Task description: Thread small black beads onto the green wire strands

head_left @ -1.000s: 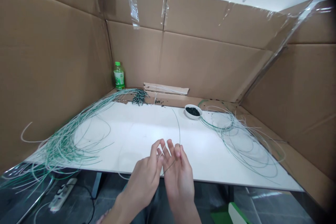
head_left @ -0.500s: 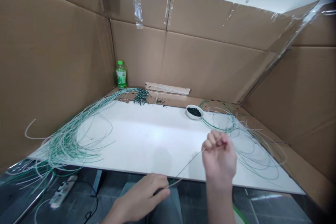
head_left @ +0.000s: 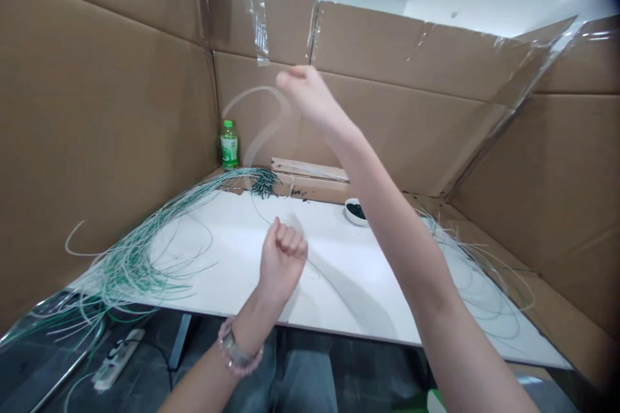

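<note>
Nearest, the right forearm is slanting up from the lower right and the left forearm is wearing a pink beaded bracelet (head_left: 252,369) and a silvery wristband (head_left: 237,352). The left hand (head_left: 285,258) is clenching into a fist, a thin strand (head_left: 261,88) running into it from the upper left and showing again at its right side. Above and beyond that fist, the right hand (head_left: 303,85) is hanging in the air, blurred, its fingers curling shut; whether the strand is passing between them I cannot tell. A smeared pale stretch, apparently of that same strand, is curving just left of the right hand.

A white table (head_left: 232,277) is spreading beneath both grips. Left of the left fist, a large bundle of green and white strands (head_left: 130,264) is lying heaped, its dark tips bunching farther back. To that fist's right, a bowl (head_left: 356,221) of dark pieces is standing, partly hidden by the right forearm, and looser strands (head_left: 477,250) are curling beyond the forearm. Farther back, left of and below the right hand, a green bottle (head_left: 229,150) is standing against cardboard walls (head_left: 411,122).
</note>
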Demonstrator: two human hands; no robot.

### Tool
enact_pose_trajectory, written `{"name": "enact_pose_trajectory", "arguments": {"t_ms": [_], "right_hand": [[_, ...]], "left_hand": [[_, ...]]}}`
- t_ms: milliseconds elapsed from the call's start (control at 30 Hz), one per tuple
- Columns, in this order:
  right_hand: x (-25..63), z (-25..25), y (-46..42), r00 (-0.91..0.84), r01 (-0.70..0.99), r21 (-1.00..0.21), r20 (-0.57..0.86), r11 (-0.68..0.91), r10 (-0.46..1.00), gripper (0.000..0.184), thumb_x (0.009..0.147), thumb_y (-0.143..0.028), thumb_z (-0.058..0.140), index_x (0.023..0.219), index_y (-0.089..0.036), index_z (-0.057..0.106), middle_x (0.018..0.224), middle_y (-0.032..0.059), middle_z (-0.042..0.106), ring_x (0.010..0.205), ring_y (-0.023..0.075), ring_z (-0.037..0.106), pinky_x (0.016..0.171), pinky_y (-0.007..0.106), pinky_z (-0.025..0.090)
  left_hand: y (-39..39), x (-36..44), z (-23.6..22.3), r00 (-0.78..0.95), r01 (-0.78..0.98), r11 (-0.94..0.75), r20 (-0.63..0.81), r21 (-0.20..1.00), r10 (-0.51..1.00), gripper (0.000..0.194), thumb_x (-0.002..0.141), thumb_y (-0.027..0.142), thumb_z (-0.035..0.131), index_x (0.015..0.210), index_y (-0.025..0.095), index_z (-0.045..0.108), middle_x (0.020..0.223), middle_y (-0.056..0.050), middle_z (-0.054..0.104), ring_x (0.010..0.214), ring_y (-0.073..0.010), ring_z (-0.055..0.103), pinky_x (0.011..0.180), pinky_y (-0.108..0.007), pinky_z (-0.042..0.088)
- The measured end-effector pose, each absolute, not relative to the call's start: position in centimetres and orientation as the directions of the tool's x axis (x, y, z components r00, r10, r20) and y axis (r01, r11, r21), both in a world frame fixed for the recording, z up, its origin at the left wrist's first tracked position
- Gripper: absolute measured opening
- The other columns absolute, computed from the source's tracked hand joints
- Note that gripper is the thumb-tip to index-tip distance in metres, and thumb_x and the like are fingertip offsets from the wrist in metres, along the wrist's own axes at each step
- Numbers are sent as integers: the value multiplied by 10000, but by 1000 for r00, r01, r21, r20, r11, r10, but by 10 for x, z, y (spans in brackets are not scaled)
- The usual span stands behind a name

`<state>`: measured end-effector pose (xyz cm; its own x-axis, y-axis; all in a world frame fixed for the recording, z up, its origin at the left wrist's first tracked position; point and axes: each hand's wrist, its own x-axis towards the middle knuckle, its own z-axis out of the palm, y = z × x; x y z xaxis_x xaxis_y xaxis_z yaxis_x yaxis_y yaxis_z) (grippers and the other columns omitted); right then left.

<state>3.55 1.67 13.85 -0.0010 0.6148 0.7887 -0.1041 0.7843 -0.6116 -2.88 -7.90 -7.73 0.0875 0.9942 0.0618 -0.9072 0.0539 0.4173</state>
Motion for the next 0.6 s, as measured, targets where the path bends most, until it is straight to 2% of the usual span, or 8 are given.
{"name": "enact_pose_trajectory", "arguments": {"t_ms": [67, 167, 233, 267, 333, 367, 467, 600], "right_hand": [[42, 115, -16, -69, -45, -670, 742, 741, 666, 692, 761, -287, 57, 990, 76, 600, 960, 16, 601, 1123, 183, 509, 661, 217, 390], [82, 55, -91, -143, -4, -733, 674, 680, 725, 234, 831, -230, 502, 940, -136, 687, 934, 11, 672, 963, 140, 637, 830, 309, 462], [101, -1, -136, -283, -135, -813, 579, 566, 764, 262, 883, -318, 485, 853, -181, 707, 750, 22, 685, 722, 135, 652, 732, 305, 508], [104, -31, -153, -437, -182, -898, 440, 402, 785, 319, 896, -378, 461, 877, -181, 710, 738, 50, 698, 687, 161, 655, 703, 327, 515], [95, -89, -176, -531, -158, -987, 106, 24, 840, 355, 860, -447, 515, 987, -175, 702, 927, 115, 710, 892, 234, 659, 835, 395, 482], [84, -113, -182, -506, -186, -979, 23, -83, 862, 378, 806, -468, 589, 1047, -193, 684, 1037, 119, 691, 1013, 251, 624, 905, 405, 446], [49, -156, -182, -408, -268, -945, -64, -186, 911, 597, 601, -428, 793, 1147, -251, 629, 1331, 79, 525, 1264, 256, 441, 1061, 394, 298], [36, -149, -149, -222, -639, -743, -67, -197, 973, 589, 613, -539, 741, 1097, -218, 640, 1290, 72, 561, 1273, 240, 426, 1032, 378, 341]], "left_hand": [[-65, -40, -63, -40, -950, -61, 74, 306, 996, 453, 957, 254, 286, 558, 177, 86, 483, 54, 78, 411, -81, 115, 409, -214, 200], [-61, -60, -55, -151, -960, -165, 77, 226, 986, 440, 970, 235, 213, 561, 172, 63, 484, 46, 51, 408, -88, 102, 396, -209, 208], [-65, -66, -58, -183, -961, -187, 41, 202, 982, 432, 972, 225, 189, 565, 171, 54, 489, 43, 36, 410, -92, 87, 391, -212, 203], [-67, -67, -60, -186, -961, -187, 24, 202, 982, 429, 971, 223, 192, 568, 171, 53, 491, 43, 36, 413, -92, 84, 392, -213, 200], [-71, -63, -65, -192, -956, -188, 4, 226, 981, 430, 967, 227, 218, 573, 172, 55, 492, 46, 45, 417, -91, 85, 397, -214, 198], [-72, -60, -67, -203, -950, -197, 0, 242, 979, 434, 964, 234, 235, 573, 171, 56, 491, 47, 49, 418, -91, 87, 400, -216, 198], [-76, -51, -70, -247, -935, -235, -13, 265, 969, 452, 954, 260, 288, 571, 172, 64, 489, 51, 55, 420, -91, 89, 400, -222, 202], [-87, -47, -78, -209, -937, -188, -43, 293, 977, 460, 940, 288, 330, 570, 174, 83, 487, 53, 75, 418, -89, 112, 400, -224, 220]]}}
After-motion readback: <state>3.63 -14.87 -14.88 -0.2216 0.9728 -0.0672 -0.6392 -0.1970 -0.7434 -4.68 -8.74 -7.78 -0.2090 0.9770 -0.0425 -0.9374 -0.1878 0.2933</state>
